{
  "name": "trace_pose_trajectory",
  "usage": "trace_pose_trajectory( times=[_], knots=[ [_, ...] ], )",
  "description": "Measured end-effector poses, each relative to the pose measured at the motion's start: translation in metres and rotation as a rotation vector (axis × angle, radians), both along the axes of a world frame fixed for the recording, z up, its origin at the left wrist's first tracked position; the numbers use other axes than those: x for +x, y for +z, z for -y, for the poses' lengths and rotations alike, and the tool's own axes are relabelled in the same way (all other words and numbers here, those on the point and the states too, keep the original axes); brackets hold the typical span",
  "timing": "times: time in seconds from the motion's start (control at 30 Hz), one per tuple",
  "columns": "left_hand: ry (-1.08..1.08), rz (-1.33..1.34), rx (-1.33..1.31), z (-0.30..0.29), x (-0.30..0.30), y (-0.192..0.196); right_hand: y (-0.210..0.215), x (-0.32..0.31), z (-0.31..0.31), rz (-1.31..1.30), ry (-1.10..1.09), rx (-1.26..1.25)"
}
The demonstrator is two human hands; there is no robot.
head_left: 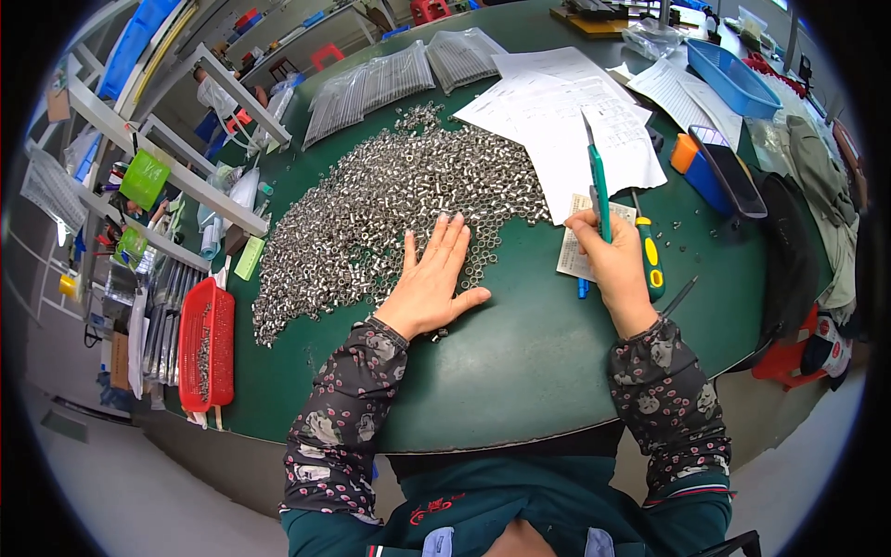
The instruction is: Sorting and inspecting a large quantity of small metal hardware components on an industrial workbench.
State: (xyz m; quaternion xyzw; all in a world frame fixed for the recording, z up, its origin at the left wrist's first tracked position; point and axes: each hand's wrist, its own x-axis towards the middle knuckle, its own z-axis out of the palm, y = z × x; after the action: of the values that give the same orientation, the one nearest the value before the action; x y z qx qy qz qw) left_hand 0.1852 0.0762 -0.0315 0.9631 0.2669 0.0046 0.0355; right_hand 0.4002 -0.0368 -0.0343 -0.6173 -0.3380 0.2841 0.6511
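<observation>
A wide pile of small silvery metal rings or short sleeves (408, 186) spreads over the green table. My left hand (432, 278) rests flat on its near edge, fingers stretched out and pressing on the loose rings. To the right, my right hand (614, 269) is closed around a slim green-handled tool (598, 176) with a pointed metal tip, held upright with the tip away from me. Its exact kind cannot be made out. Partly under that hand lies a small printed card (571, 252). A yellow-and-green screwdriver (651, 255) lies just right of the hand.
Paper sheets (557, 111) and bundles of grey tubes (371, 88) lie behind the pile. A red basket (221, 348) with small parts stands at the left edge. At the right are a phone (729, 172), a blue tray (733, 79) and a dark pen-like tool (680, 295).
</observation>
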Motion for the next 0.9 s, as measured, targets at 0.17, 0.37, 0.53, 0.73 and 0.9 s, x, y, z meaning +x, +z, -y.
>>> trace_pose_trajectory(
  times=[0.17, 0.37, 0.53, 0.73, 0.9],
  knots=[
    [0.002, -0.046, -0.076, 0.0, -0.005, -0.001, 0.002, -0.001, 0.0, 0.004, -0.004, -0.021],
    [0.072, 0.039, -0.032, -0.015, -0.032, 0.014, 0.005, 0.0, 0.002, -0.025, -0.008, 0.004],
    [0.112, -0.086, -0.1, -0.02, -0.078, 0.01, 0.002, -0.002, 0.0, -0.014, 0.005, -0.016],
    [0.063, -0.075, -0.012, 0.006, -0.075, 0.006, -0.002, 0.001, 0.0, -0.047, 0.018, -0.019],
    [-0.003, -0.062, -0.084, 0.02, -0.065, 0.006, -0.009, 0.001, -0.005, -0.003, -0.003, 0.022]
  ],
)
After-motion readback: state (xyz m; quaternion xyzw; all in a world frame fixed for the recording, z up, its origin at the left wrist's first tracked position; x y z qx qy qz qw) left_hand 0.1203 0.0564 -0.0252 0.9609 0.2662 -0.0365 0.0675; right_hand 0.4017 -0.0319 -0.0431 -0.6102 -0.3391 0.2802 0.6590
